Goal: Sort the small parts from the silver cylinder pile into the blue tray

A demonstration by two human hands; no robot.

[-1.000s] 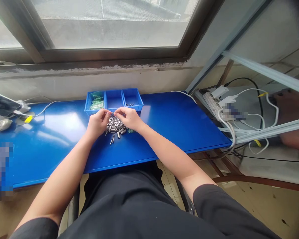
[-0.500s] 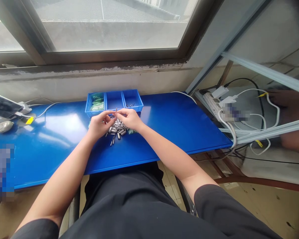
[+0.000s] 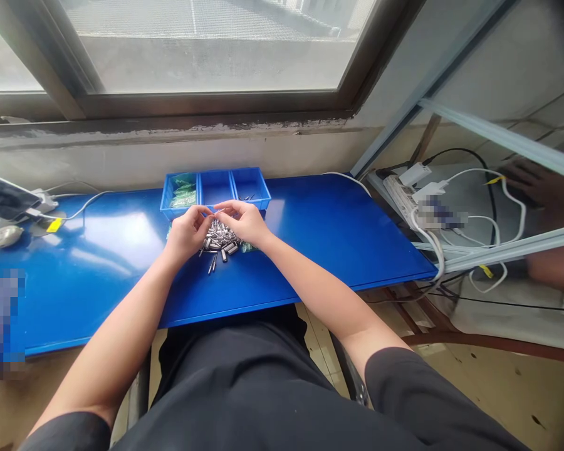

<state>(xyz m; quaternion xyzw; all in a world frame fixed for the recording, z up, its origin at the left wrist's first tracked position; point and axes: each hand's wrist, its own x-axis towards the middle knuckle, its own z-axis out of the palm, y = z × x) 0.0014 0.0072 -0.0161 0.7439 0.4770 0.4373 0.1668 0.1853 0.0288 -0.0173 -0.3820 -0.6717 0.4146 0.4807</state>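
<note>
metal pts (image 3: 220, 238) | silvery | slim/blocky | heaped nr L hand (image 3: 187, 232) & R hand (image 3: 245, 223)

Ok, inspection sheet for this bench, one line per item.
Surface: blue table, glare on the left part.
Job's things: metal parts piled below the hands; blue bin behind, green pieces in its left compartment, small parts in its right.
Clutter: mouse and screen, left end.
Grippers: left hand, right hand, fingertips close together; anything between them too small to tell.
Cables: white cable at left; several around power strip, right.
Surroundings: window, metal frame; another person's hand at right, blurred.
</note>
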